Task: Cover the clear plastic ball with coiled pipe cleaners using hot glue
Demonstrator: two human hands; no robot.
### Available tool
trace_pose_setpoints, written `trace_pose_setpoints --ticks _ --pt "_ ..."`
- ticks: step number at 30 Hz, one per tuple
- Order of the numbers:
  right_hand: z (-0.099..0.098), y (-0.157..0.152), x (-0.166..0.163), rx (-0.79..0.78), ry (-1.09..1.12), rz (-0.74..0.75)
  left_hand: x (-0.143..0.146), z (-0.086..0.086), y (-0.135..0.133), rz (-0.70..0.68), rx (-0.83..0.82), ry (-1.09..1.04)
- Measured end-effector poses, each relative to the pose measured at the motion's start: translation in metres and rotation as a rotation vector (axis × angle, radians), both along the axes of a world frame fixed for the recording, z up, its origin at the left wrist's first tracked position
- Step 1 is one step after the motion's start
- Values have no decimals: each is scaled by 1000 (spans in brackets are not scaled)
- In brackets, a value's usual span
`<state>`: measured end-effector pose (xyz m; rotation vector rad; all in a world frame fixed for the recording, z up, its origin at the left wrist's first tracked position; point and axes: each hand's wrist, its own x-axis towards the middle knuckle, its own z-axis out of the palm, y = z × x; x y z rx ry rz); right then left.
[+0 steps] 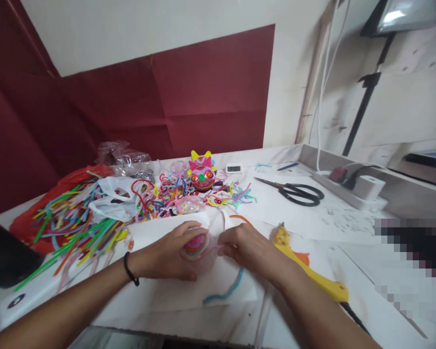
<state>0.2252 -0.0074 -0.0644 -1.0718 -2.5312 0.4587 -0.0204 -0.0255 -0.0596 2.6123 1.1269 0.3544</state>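
My left hand [163,253] is wrapped around a clear round ball [196,246], its front covered by coiled pipe cleaners in pink, orange and blue rings. At the ball's right side, my right hand [249,245] pinches a thin pink pipe cleaner [215,247] that runs to the coil. A blue pipe cleaner [223,293] lies on the white paper below the hands. Behind my right hand curves an orange pipe cleaner [241,219]. The yellow glue gun [318,278] rests beside my right forearm, partly hidden by it.
Black-handled scissors [300,192] lie at back right, near a white power strip [349,189]. A decorated animal-head figure [202,177] stands behind the ball, with a small digital timer [234,168] beside it. Many loose pipe cleaners [72,208] spill from a red bag [76,177] at left.
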Motion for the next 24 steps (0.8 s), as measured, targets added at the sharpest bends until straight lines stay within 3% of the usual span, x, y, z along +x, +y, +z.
trace_pose_setpoints --ticks 8,17,24 --pt "-9 7 1 54 16 51 -16 9 14 -252 -98 13" --pt "-11 8 3 78 34 93 -13 5 14 -196 -80 -7" --pt "-6 6 3 80 11 109 -10 -1 13 -233 -11 -103"
